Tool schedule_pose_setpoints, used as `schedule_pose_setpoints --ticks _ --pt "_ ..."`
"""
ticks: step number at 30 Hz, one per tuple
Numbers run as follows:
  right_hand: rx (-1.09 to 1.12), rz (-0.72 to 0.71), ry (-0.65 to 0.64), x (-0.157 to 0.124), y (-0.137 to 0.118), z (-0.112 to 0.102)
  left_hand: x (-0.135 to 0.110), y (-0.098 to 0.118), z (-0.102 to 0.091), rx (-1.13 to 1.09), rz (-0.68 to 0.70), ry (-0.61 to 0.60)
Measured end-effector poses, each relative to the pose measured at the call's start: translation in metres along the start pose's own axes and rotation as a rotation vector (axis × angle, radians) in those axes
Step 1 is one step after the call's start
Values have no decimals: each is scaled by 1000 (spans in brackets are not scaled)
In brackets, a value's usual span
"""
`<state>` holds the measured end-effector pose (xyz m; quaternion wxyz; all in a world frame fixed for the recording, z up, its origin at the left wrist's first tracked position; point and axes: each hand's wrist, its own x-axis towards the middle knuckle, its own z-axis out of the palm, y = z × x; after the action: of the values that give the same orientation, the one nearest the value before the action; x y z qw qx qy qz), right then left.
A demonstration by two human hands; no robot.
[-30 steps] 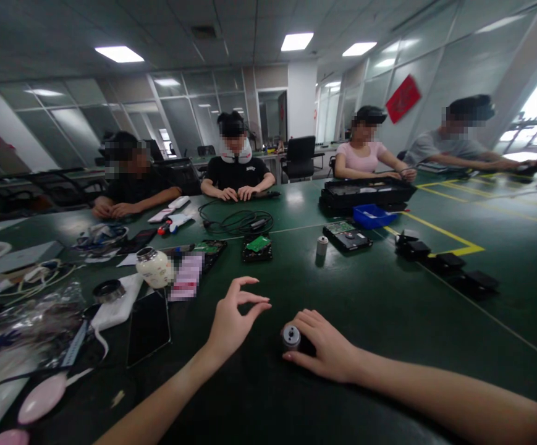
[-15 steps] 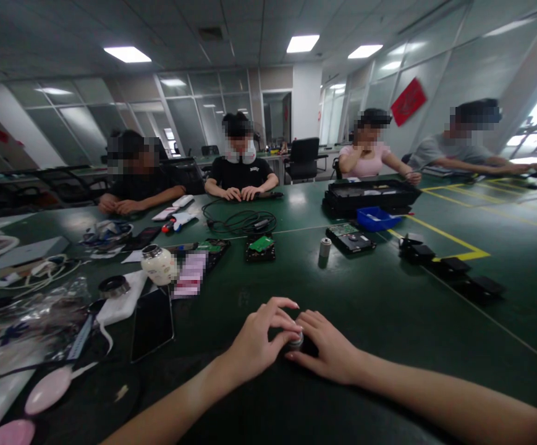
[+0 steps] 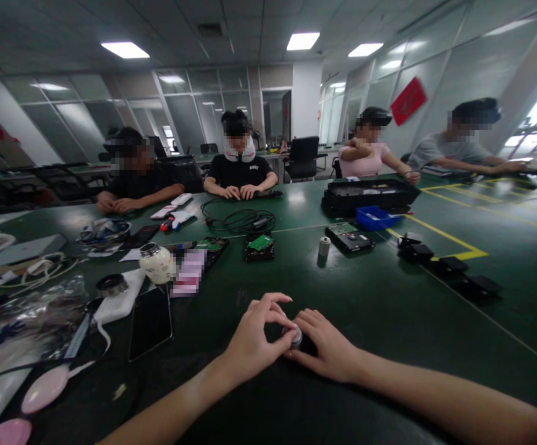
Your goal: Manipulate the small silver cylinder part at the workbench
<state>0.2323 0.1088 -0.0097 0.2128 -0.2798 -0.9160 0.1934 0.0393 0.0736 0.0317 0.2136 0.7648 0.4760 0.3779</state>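
One small metal cylinder (image 3: 298, 337), top up on the near middle of the tabletop (image 3: 411, 321). Right hand (image 3: 328, 347) curled about it: fingers (image 3: 308, 319) at the far side, thumb at the near, grasping. Left hand (image 3: 259, 330) at its top, thumb and finger bent close together; cannot tell whether they pinch it. Farther out, second cylinder (image 3: 324, 247) upright beside a hard drive (image 3: 349, 238). Cream flask (image 3: 157, 266) well to the left.
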Motion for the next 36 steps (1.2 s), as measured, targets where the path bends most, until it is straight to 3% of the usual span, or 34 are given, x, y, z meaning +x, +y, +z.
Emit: schedule_pose_setpoints --ticks 6,11,16,20,23,30,33,36 --pt "8 7 3 -1 0 0 -1 -1 3 -52 -8 -25" --pt "19 10 -8 1 -1 -2 1 -6 5 -74 -8 112" --pt "45 31 -24 1 -3 -7 10 -53 -16 149 -159 463" --pt "58 42 -33 0 -3 -7 9 -98 -28 261 -288 447" --pt "54 42 -35 0 -4 -7 5 -111 -27 272 -312 396" --pt "52 43 -43 1 -4 -8 9 -98 -26 283 -313 395" --pt "49 42 -37 0 -3 -7 9 -72 -21 209 -229 348" --pt "37 29 -29 0 -3 -5 6 -36 -10 6 -102 199"
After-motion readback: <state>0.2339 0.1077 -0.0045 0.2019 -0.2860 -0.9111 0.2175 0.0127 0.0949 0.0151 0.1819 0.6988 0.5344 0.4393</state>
